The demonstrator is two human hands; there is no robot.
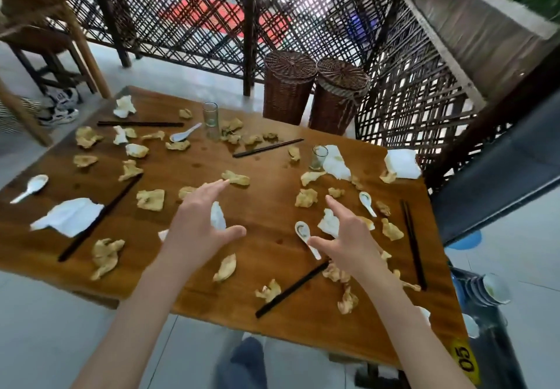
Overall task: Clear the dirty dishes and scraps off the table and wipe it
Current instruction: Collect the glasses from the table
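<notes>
Wooden table (266, 270), uncleared; both hands above it, holding nothing.

Left hand (194, 222) and right hand (348, 237) hover apart over the near half, fingers spread. Crumpled, oily scraps (150, 199) litter the glossy planked surface. Ceramic spoon (306, 237) lies just beside the right thumb; black chopsticks (291, 290) near the front edge. Two ribbed glasses (210, 115) (far edge and right side) stand upright. Flat white napkin (68, 215) by the left edge.

Both hands hovering over the table (272, 206)

Left hand (197, 222) and right hand (348, 237) are reaching forward, fingers spread, holding nothing.
</notes>
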